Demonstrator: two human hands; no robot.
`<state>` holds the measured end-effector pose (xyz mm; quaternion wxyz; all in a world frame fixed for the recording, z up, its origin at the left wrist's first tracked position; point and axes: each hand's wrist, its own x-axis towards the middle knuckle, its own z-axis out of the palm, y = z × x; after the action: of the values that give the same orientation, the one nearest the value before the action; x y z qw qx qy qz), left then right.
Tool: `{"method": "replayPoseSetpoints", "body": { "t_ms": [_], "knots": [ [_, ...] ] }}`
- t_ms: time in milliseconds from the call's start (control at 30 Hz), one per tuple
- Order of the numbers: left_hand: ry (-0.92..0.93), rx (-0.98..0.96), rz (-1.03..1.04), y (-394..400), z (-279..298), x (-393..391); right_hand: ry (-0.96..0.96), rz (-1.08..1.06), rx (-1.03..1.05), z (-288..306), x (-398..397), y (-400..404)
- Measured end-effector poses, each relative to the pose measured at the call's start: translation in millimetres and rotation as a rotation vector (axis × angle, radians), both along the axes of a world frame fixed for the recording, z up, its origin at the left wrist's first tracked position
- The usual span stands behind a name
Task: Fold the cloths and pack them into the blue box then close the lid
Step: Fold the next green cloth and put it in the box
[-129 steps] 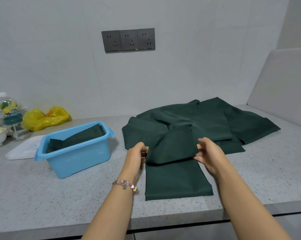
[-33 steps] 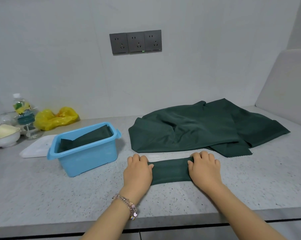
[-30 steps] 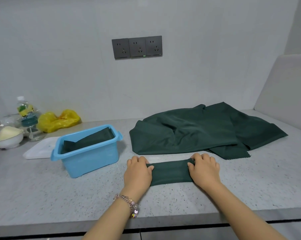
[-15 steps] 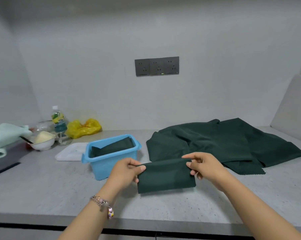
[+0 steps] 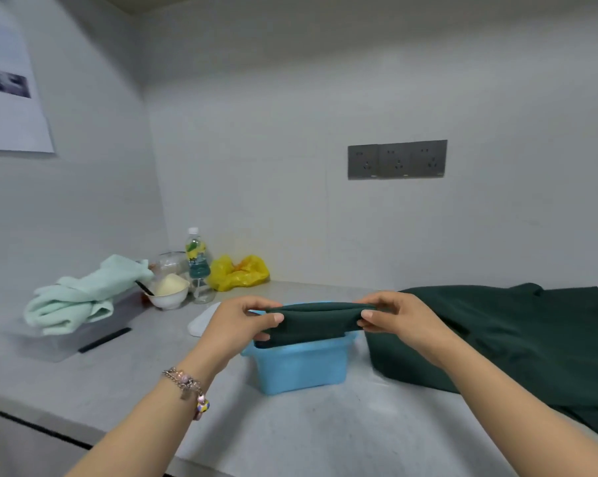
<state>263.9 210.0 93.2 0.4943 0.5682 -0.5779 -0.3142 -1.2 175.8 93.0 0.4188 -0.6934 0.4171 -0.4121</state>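
Low in the frame, both forearms reach up toward the centre. The left hand point(image 5: 242, 323) pinches the left end of the folded cloth point(image 5: 313, 321) between thumb and curled fingers; the right hand point(image 5: 395, 316) pinches the right end the same way. The cloth hangs taut between them at mid-frame, its lower edge at or just inside the rim of the box point(image 5: 301, 364), which stands on the counter point(image 5: 308, 432) directly beneath.

To do this well, I would keep both ends level and the fold stretched, lower it straight down the box's length, and let go only once it lies flat, so the layers do not spring apart. Whether other cloths already lie inside cannot be seen here.

Right of the box, touching or just beside it, spreads the pile point(image 5: 517, 342) of unfolded cloths; a trailing edge could snag. Behind the left hand lies the lid point(image 5: 201, 323), partly hidden. Farther back, upper left, sit a bowl point(image 5: 168, 292), a bottle point(image 5: 197, 261), a yellow bag point(image 5: 239, 271) and a pale towel point(image 5: 84, 294), none of them in the way.
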Motion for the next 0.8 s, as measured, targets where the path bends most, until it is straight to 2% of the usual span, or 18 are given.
{"method": "replayPoseSetpoints", "body": {
  "t_ms": [267,467,633,800],
  "knots": [
    [-0.263,-0.102,0.003,-45.4,-21.4,36.3,0.247,-0.048,-0.088,-13.5,28.8,-60.3],
    [-0.766,-0.130,-0.138,-75.5,-38.7,55.6,0.525,0.033,-0.210,-32.8,40.0,-97.5],
    [-0.885,0.038,-0.265,-95.3,-27.8,55.5,0.871,0.042,-0.311,-37.2,50.3,-111.3],
    [-1.113,0.127,-0.310,-104.4,-20.9,42.5,1.014,0.130,-0.334,-29.2,58.3,-115.7]
  ]
}}
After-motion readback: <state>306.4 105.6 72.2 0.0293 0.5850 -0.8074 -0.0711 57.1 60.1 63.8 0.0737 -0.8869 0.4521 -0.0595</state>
